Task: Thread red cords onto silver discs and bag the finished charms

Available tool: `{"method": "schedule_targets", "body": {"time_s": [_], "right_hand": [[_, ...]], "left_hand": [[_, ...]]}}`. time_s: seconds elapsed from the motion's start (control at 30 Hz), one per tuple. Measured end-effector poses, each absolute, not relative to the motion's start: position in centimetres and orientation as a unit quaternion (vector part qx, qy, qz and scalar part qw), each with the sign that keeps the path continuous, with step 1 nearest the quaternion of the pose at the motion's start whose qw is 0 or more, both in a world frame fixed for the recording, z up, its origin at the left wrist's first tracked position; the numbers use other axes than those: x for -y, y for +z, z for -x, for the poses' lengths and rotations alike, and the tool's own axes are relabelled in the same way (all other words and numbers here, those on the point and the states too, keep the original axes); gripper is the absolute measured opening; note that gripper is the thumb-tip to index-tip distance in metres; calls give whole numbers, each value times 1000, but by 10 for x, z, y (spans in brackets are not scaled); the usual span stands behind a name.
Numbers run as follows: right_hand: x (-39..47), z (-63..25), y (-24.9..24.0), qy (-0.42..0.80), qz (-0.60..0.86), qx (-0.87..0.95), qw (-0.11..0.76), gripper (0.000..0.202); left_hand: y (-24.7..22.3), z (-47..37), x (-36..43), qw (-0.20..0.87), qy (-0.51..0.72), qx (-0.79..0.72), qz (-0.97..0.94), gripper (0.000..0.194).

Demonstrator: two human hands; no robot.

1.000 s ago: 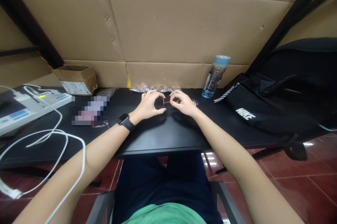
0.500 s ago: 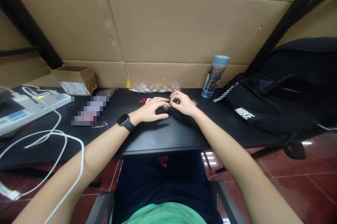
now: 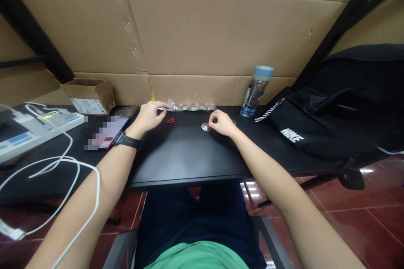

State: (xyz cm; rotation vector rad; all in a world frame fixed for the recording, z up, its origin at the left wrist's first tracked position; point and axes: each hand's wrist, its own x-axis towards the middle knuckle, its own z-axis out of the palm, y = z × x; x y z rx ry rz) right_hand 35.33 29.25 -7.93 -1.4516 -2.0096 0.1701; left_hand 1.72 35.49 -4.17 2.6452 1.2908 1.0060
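Observation:
My left hand [image 3: 150, 116], with a black watch on the wrist, reaches to the left end of a row of small clear packets [image 3: 191, 106] along the back of the table. Its fingers are apart, with the fingertips at the packet's edge. My right hand [image 3: 221, 123] pinches a small red part on a clear round disc [image 3: 205, 127] at the table's middle. Between the hands lies a small red looped piece [image 3: 171, 121]. Another round clear item is partly hidden behind my right hand.
A phone [image 3: 110, 132], a cardboard box [image 3: 90, 95], a power strip [image 3: 41, 130] and white cables are on the left. A water bottle [image 3: 255, 91] and a black bag [image 3: 315, 121] stand on the right. Cardboard [image 3: 205, 29] lines the back.
My left hand has moved left and back, away from the disc, to the row of packets. My right hand has stayed nearly in place, and the disc beside it shows more clearly.

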Motion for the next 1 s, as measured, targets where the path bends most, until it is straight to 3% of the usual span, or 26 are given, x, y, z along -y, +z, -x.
{"method": "schedule_targets", "body": {"time_s": [0.3,0.47,0.6,1.0], "right_hand": [[-301,-383,-73,-3,602,720,344,11],[-291,-432,-60,85,647,725,221,40],[-291,-455,-63,150,648,729,162,45],[-299,-461,-75,146,658,699,239,45]], "left_hand": [[-72,-19,-374,18,175,-470,-865,25],[-70,-22,-369,-8,160,-479,-863,16],[-68,-24,-366,-22,139,-487,-862,17],[-68,-20,-366,5,94,-446,-890,20]]}}
